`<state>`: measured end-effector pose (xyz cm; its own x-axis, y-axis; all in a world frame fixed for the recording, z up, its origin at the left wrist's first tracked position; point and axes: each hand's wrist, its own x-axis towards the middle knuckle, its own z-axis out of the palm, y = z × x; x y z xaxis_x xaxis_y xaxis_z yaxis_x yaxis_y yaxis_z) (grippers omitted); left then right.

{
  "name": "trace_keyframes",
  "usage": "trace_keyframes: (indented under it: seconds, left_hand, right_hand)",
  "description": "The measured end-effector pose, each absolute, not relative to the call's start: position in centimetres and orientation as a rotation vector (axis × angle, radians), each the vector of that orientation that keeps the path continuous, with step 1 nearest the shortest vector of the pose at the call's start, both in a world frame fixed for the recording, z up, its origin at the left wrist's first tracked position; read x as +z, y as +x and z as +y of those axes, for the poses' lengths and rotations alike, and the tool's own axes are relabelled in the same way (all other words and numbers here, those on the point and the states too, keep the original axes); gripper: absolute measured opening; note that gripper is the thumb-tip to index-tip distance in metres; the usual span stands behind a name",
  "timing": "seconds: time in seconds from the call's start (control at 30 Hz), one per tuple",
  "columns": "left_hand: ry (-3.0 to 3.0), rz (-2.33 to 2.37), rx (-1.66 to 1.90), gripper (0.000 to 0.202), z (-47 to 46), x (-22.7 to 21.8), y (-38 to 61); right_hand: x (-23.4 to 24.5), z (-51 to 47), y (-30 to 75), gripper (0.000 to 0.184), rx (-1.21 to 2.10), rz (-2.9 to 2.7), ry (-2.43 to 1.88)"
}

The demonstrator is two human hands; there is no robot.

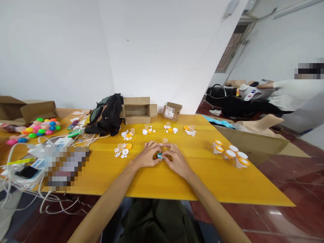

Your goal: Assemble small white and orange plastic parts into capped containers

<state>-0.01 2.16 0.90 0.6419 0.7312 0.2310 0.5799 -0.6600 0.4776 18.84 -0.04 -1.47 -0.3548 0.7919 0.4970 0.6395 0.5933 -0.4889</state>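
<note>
At the middle of the table, my left hand [149,156] has its fingers closed round a small teal round piece [159,155] with something white on its face. The thumb and finger of my right hand [176,160] pinch the piece from the other side. Just beyond my fingertips stand a small clear cup [165,140] and a small white part [160,144]. Left of my left hand lies a set with an orange ring [129,146], a white disc [125,151] and white cut-out pieces. What lies under my palms is hidden.
Several similar part sets, one with a white disc [175,130], line the far side. Lidded clear jars [230,154] stand right. Left are a phone [68,167], power strips [37,170], cables and colourful balls [40,128]. Cardboard boxes [138,119] and a black bag [108,116] sit behind. Another person [291,92] is far right.
</note>
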Motion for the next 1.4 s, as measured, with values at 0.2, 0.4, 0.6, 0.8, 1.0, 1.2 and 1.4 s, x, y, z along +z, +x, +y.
trace_keyframes:
  seconds: [0.2, 0.4, 0.6, 0.8, 1.0, 1.2, 1.4]
  left_hand:
    - [2.492, 1.038, 0.589, 0.015, 2.02, 0.98, 0.0]
    - [2.489, 1.025, 0.607, 0.012, 1.99, 1.12, -0.01]
    - [2.495, 1.017, 0.6, 0.013, 2.07, 1.07, 0.0]
    - [2.502, 1.019, 0.596, 0.012, 2.14, 1.04, 0.01]
    - [2.513, 0.997, 0.608, 0.013, 2.17, 0.92, 0.04]
    - [2.505, 1.001, 0.601, 0.013, 2.05, 1.01, 0.1]
    - [2.504, 1.009, 0.596, 0.015, 2.01, 0.7, 0.26]
  right_hand:
    - [-1.4, 0.09, 18.81, 0.016, 0.322, -2.082, -1.128]
    - [-1.53, 0.35, 18.82, 0.016, 0.362, -2.091, -1.129]
    - [-1.39, 0.21, 18.83, 0.014, 0.387, -2.083, -1.136]
    - [-1.55, 0.54, 18.87, 0.014, 0.407, -2.085, -1.132]
    - [-1.68, 0.42, 18.82, 0.013, 0.429, -2.057, -1.143]
    - [-1.89, 0.21, 18.86, 0.013, 0.402, -2.054, -1.11]
    - [-2.13, 0.29, 19.17, 0.015, 0.253, -2.09, -1.123]
